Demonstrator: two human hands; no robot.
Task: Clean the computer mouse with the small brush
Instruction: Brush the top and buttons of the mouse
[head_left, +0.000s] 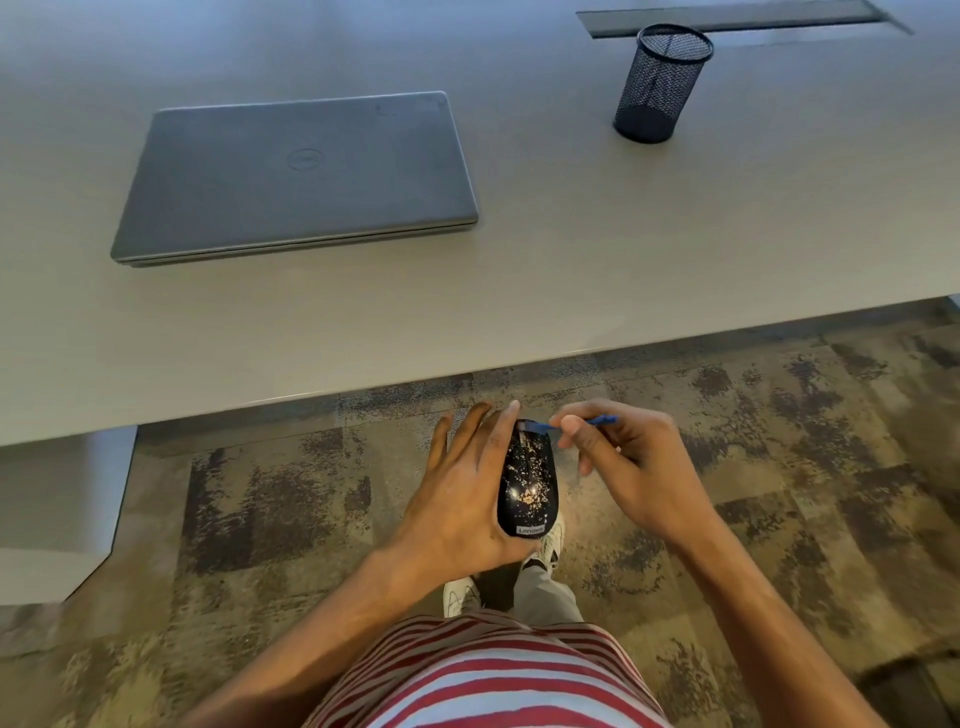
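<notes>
Person brushing a speckled black mouse (527, 480) held above the carpet (779, 441)
Left hand (462, 499) cradles it, fingers loosely spread; right hand (628, 462) pinches a small blue brush (576, 423) at the mouse's far end, near the desk (571, 249) edge

The mouse (527, 480) is glossy black, speckled all over with pale flecks, with a "Lenovo" label at its near end. It is held off the surface, over the carpet, lengthwise, top face up. The brush (576, 423) is small, with a thin blue handle; its tip touches the mouse's far end.
</notes>
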